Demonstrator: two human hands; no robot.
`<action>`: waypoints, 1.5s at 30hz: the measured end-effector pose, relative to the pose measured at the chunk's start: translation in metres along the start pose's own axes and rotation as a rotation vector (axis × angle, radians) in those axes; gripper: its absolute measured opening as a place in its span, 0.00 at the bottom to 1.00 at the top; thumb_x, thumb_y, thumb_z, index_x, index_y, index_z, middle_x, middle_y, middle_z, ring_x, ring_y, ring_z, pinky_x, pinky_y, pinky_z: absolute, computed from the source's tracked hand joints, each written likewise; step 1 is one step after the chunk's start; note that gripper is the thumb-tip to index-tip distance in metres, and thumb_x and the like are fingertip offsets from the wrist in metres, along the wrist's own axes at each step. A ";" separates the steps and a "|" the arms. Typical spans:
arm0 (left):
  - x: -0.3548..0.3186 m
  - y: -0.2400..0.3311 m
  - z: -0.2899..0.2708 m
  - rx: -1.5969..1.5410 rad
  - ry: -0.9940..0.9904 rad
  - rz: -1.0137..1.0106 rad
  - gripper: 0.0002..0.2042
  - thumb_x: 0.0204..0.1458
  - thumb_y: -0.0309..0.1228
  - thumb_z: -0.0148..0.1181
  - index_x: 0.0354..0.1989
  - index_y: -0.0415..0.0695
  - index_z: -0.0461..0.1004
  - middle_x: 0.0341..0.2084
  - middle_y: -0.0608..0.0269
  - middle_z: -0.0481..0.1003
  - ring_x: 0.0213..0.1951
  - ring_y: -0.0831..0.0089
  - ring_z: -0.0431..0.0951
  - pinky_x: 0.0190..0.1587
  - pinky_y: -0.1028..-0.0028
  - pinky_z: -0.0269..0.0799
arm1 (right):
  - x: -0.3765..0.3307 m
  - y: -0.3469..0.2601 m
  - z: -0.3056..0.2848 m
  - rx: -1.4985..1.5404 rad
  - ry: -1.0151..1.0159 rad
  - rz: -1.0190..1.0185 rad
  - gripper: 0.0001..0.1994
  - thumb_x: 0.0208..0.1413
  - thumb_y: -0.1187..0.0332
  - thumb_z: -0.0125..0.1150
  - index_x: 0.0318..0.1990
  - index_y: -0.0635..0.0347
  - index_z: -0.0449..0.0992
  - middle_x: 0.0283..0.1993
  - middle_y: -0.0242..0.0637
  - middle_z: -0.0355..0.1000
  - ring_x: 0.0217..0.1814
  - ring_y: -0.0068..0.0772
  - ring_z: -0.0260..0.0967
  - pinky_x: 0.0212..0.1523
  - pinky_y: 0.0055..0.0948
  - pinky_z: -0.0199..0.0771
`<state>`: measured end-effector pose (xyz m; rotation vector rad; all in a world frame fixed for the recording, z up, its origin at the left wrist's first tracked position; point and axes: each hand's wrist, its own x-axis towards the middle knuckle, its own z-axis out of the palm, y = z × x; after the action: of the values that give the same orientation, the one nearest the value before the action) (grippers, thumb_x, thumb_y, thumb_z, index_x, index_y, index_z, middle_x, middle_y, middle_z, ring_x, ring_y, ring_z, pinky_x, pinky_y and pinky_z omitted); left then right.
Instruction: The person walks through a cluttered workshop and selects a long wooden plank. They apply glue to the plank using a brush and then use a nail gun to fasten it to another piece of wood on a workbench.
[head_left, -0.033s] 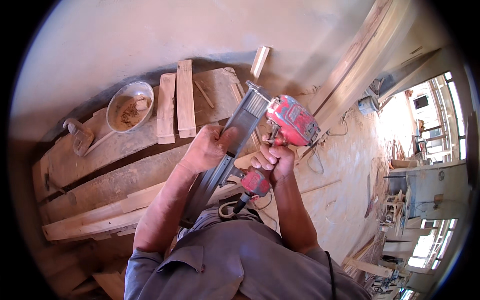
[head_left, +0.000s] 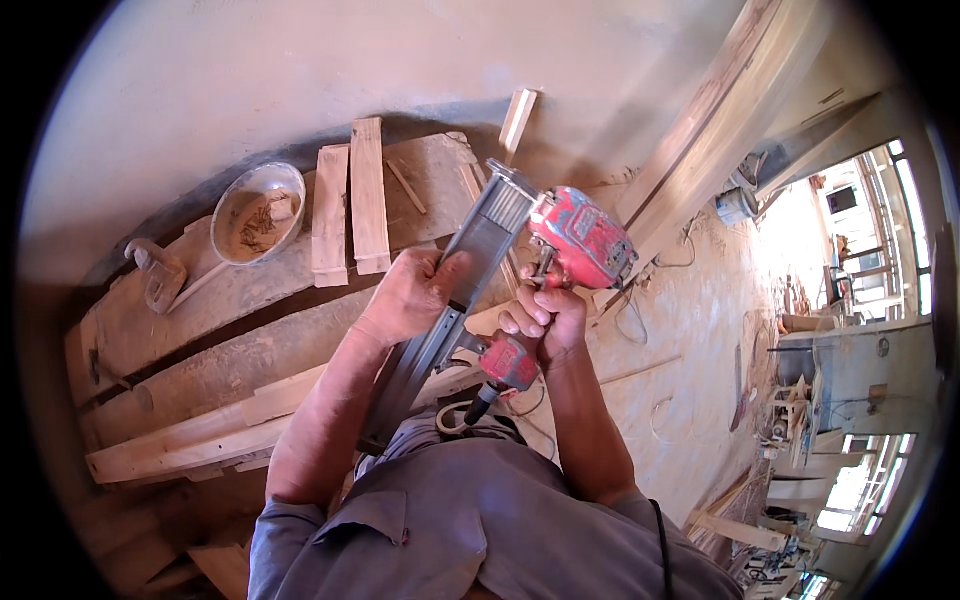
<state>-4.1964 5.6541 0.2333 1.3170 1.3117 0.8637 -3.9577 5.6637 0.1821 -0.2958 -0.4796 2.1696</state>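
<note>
A pneumatic nail gun [head_left: 585, 238] with a scuffed red body is held in front of my chest, its long grey magazine [head_left: 494, 228] slanting down to the left. Closed round the grip between the gun's two red parts is my right hand [head_left: 548, 322]. My left hand [head_left: 410, 298] grasps the magazine near its middle, thumb laid across the top. Rows of metal fasteners show in the upper end of the magazine. At the bottom of the grip, a black air fitting [head_left: 483, 403] points toward my waist.
On the dusty bench [head_left: 400, 222] at left lie two short boards [head_left: 370, 200], a pale basin [head_left: 222, 228] holding small brown pieces, and a dusty knobbed tool [head_left: 160, 278]. Long timbers [head_left: 700, 140] lean at upper right. A thin hose [head_left: 630, 325] crosses the floor.
</note>
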 end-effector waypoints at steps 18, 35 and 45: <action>0.034 -0.108 -0.023 -0.356 -0.060 -0.607 0.22 0.66 0.46 0.50 0.43 0.37 0.79 0.24 0.59 0.80 0.20 0.74 0.77 0.23 0.73 0.74 | 0.060 0.040 -0.069 0.148 0.434 0.136 0.12 0.54 0.76 0.56 0.47 0.62 0.69 0.32 0.43 0.72 0.30 0.39 0.70 0.40 0.50 0.74; 0.047 -0.189 -0.018 -0.466 -0.037 -0.663 0.20 0.66 0.42 0.51 0.43 0.36 0.81 0.30 0.54 0.82 0.26 0.72 0.80 0.28 0.72 0.76 | 0.065 0.078 -0.125 0.306 0.517 0.273 0.05 0.60 0.70 0.61 0.42 0.56 0.72 0.31 0.36 0.70 0.30 0.33 0.69 0.42 0.42 0.72; 0.031 -0.192 -0.037 -0.392 -0.059 -0.642 0.18 0.66 0.42 0.49 0.51 0.41 0.77 0.34 0.58 0.81 0.28 0.72 0.79 0.33 0.70 0.76 | 0.058 0.094 -0.136 0.370 0.565 0.136 0.12 0.59 0.67 0.64 0.46 0.62 0.71 0.28 0.33 0.67 0.27 0.29 0.66 0.40 0.40 0.70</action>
<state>-4.2714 5.6643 0.0498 0.5539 1.3208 0.5777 -4.0078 5.6903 0.0161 -0.7179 0.2630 2.1278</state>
